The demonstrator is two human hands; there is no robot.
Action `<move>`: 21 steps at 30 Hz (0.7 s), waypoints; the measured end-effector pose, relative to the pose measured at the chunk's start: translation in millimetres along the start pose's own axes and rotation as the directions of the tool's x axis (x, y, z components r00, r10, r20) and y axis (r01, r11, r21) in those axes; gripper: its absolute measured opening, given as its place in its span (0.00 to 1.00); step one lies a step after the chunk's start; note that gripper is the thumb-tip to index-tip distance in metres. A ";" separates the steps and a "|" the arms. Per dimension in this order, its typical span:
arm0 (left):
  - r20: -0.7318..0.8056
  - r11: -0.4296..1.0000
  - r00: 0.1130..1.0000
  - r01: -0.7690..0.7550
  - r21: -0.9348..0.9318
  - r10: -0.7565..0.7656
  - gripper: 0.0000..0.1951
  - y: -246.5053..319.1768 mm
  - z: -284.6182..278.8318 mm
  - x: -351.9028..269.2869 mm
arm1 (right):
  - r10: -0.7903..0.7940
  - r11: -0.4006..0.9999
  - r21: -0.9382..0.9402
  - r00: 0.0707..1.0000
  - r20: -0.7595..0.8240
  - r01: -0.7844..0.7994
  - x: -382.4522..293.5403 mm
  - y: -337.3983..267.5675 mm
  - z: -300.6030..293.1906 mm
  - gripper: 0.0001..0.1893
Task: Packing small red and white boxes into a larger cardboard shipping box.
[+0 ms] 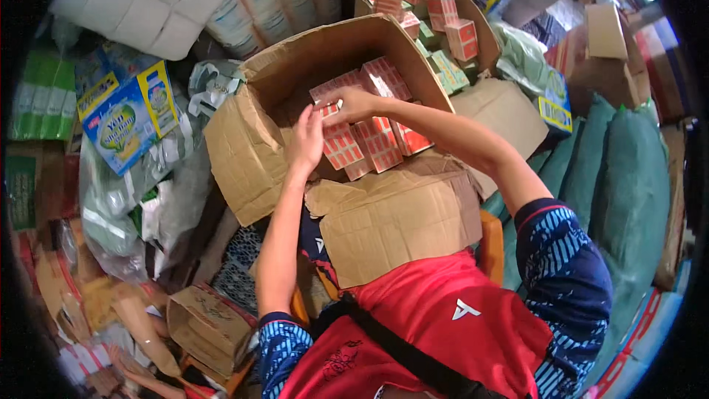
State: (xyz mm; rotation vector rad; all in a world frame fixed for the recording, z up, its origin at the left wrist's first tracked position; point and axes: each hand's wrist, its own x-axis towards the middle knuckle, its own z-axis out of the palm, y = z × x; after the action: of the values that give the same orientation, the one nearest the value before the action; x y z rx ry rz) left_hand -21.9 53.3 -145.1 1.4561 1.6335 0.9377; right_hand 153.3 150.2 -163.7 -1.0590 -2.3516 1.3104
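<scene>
Inside the open cardboard carton (310, 44) in front of me, my right hand (352, 106) grips a small red-and-white box (330, 110) between thumb and fingers. My left hand (306, 141) is upright at that box's left side, its fingertips at the edge; whether it also grips is hidden. Below and around the hands lie clear-wrapped blocks of red-and-white boxes (379, 144), some standing in rows, others farther back in the carton (386, 78). The carton's front flap (399, 227) hangs towards my lap, and its left flap (246, 158) is folded outwards.
Behind it on the right, another carton (482, 22) holds red and green small boxes. Green wrapped sacks (628, 177) stand to the right, plastic-wrapped goods (127, 205) to the left. At lower left are an open carton (207, 327) and another person's hand (124, 363).
</scene>
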 end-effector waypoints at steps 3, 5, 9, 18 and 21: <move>0.119 0.972 0.991 0.037 0.232 -0.066 0.30 -3.5 16.9 -5.8 | 0.029 0.990 -0.138 0.986 0.165 -0.006 4.9 29.2 -2.5 0.34; 0.223 0.934 0.966 0.042 0.355 -0.129 0.29 -7.7 25.1 -11.4 | 0.093 0.971 -0.236 0.961 0.259 -0.031 -1.8 36.6 -2.8 0.33; 0.290 0.926 0.957 -0.116 0.359 0.007 0.26 -19.2 26.8 -25.3 | 0.095 0.967 -0.254 0.971 0.219 -0.037 -29.4 9.0 2.4 0.28; 0.393 0.860 0.918 -0.155 0.486 -0.057 0.26 -6.2 20.5 -26.9 | -0.179 0.981 0.046 0.969 -0.168 0.189 -75.2 -51.4 -38.4 0.22; 0.269 0.830 0.933 -0.341 0.442 0.240 0.30 -21.9 34.5 -37.5 | -0.020 0.862 0.414 0.837 -0.546 0.291 -94.6 -45.3 -85.3 0.18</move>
State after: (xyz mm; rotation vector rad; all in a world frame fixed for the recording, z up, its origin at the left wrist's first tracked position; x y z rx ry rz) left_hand 1.8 15.6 -178.2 2.1201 1.5829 0.5201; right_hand 243.5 123.3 -66.6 -0.8856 -1.5532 1.2466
